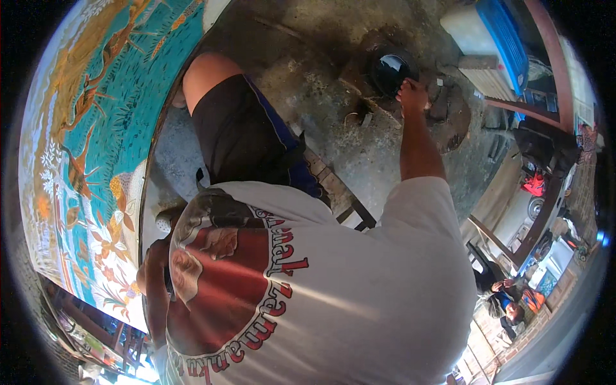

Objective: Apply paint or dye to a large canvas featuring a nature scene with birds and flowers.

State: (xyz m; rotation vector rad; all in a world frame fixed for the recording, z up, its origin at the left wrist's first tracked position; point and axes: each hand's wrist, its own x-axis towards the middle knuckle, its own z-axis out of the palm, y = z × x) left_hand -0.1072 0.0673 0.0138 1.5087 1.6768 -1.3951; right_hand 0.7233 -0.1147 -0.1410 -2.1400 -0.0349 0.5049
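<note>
My right hand [414, 95] reaches out over the rim of a round black pan [389, 69] that holds dark, shiny liquid. Its fingers are closed together; whatever they grip is too small to make out. Along my left side hangs a large painted cloth [96, 147], teal, brown and white, with deer-like animals, leaves and flowers. My left arm is bent close to the cloth's edge. Only a shadowed part of my left hand [142, 277] shows beside the cloth, and its fingers are hidden.
Stained concrete floor [321, 96] surrounds the pan, with scraps near it. A low wooden bench [340, 192] is under me. At the upper right stands a blue and white container [494, 42]. Another person [510, 298] is at the far right, near wooden posts.
</note>
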